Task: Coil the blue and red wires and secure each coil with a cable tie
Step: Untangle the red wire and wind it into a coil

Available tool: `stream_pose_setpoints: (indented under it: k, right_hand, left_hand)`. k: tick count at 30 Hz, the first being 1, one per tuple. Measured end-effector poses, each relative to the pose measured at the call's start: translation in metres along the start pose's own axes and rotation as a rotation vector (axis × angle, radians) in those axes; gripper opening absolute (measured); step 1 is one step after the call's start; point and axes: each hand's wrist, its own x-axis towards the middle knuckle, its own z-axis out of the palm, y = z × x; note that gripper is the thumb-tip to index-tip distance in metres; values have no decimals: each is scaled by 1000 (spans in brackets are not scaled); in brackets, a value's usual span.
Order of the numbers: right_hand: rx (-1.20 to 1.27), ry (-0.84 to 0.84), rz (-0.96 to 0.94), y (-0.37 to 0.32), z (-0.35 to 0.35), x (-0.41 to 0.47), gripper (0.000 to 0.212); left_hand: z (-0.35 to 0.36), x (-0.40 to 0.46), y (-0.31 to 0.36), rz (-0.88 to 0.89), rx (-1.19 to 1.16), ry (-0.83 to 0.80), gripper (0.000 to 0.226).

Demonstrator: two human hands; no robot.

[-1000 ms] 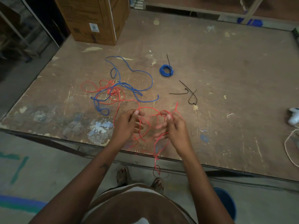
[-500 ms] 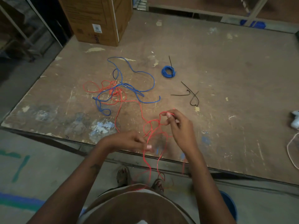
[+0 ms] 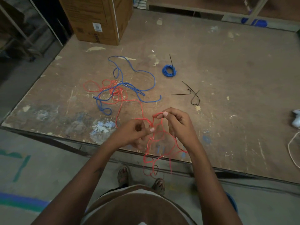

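Landmark: cardboard box (image 3: pixel 99 20) at the far left corner of the worn plywood table (image 3: pixel 227 65).

Nearer than the box, toward the table's left half, a loose tangle is seen: the blue wire (image 3: pixel 129 88) and the far part of the red wire (image 3: pixel 103 90) are crossed over each other, lying flat, well apart from both hands.

From that tangle a red strand is led toward the near edge and up to the hands.

Left hand (image 3: pixel 132 132): held over the near table edge, almost straight out from the box toward the viewer. Thumb and forefinger are closed in a pinch on the red wire; the other fingers are curled in.

Between and below the hands, several uneven red loops are hung, draped past the table edge toward the floor, touching both hands.

Right hand (image 3: pixel 177 123): just beside the left, slightly farther from the viewer. Fingertips are pinched on a short bend of red wire raised above the loops; the rest of the hand is partly curled.

Right of the tangle, farther from the box: a finished blue coil (image 3: pixel 168 71), bound by a black cable tie with its tail sticking up. Nearer than the coil, spare black cable ties (image 3: pixel 191 95) are lying loose, apart from both hands.
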Motion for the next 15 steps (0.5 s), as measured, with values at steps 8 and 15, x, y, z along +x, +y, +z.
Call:
stream_pose_setpoints:
  k: [8,15]
  right_hand:
    - [373,75,147,-3,1,-7,33]
    - [260,144,157,5,-1,-11,32]
  left_hand:
    - [-42,-5,-13,-120,811,6,67]
    - [-17,-9,7,130,187,15,6]
